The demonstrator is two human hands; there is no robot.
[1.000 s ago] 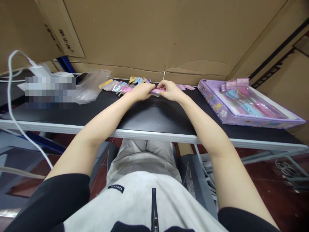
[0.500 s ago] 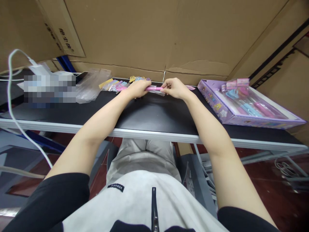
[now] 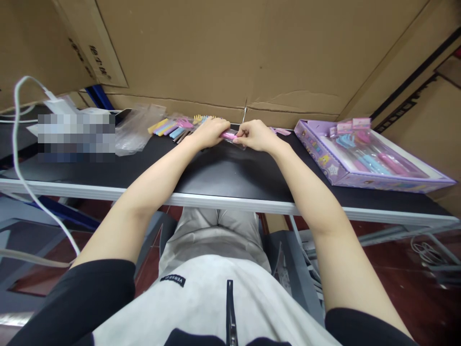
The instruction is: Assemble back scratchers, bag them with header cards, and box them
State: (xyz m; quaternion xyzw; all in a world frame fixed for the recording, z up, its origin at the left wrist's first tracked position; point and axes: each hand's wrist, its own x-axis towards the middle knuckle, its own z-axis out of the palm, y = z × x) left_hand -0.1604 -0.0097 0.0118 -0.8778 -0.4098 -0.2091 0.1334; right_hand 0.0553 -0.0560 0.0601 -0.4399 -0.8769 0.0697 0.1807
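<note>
Both my hands meet at the far middle of the black table. My left hand and my right hand are closed on the two ends of a pink stick-shaped toy that lies partly in a clear plastic sleeve. Just left of my left hand lies a row of several pastel hand-shaped toys in yellow, blue and pink. Their far ends are partly hidden behind my left hand.
A purple display box with packed toys stands at the right. Clear plastic bags lie at the left, beside a white charger with a cable. Cardboard sheets wall off the back of the table.
My hands have drawn closer together along the pink toy, so less of it shows between them. The row of pastel toys at the left is more exposed.
</note>
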